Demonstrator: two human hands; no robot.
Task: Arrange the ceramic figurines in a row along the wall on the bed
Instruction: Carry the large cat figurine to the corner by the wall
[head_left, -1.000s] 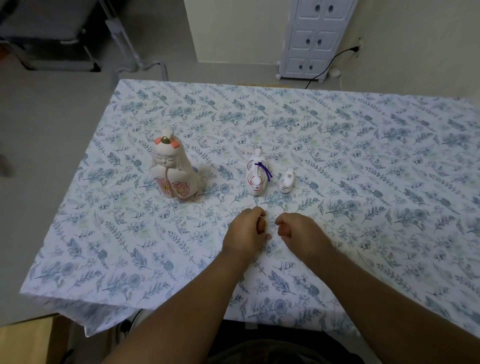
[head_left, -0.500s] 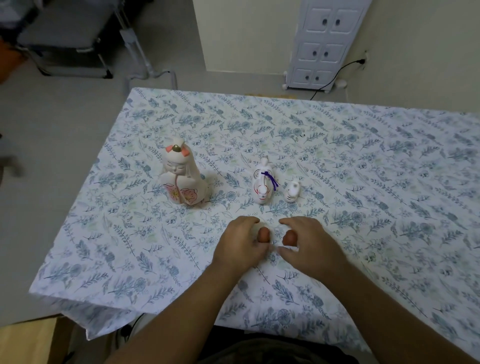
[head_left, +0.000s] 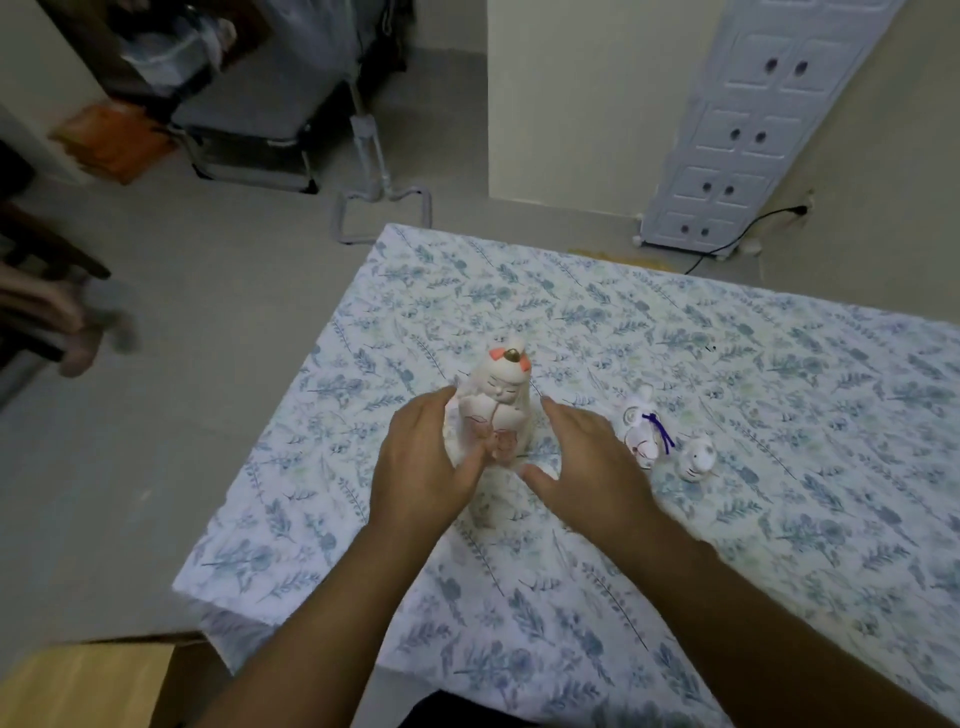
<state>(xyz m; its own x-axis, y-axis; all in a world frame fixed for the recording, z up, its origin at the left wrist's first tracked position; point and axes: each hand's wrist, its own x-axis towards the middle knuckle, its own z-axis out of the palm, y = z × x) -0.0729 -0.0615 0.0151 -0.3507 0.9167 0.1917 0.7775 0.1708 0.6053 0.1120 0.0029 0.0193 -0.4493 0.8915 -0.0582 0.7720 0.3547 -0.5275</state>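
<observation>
A tall white doll figurine (head_left: 501, 400) with orange hair pieces stands upright on the floral bed sheet (head_left: 779, 467). My left hand (head_left: 423, 462) wraps its left side, thumb across its front. My right hand (head_left: 587, 462) is spread open just right of the doll; whether it touches the doll I cannot tell. A white fox figurine (head_left: 644, 431) with a purple cord stands to the right, and a tiny white figurine (head_left: 696, 460) sits beside it.
The bed's left edge and near-left corner (head_left: 208, 582) drop to a grey floor. A white drawer cabinet (head_left: 753, 130) and a beige wall (head_left: 883, 182) lie beyond the bed's far edge. A folding frame (head_left: 249, 130) stands on the floor at upper left.
Both hands moved left from in front of the fox figurine to the tall doll. My left hand has closed around the doll. The camera view shifted left and upward.
</observation>
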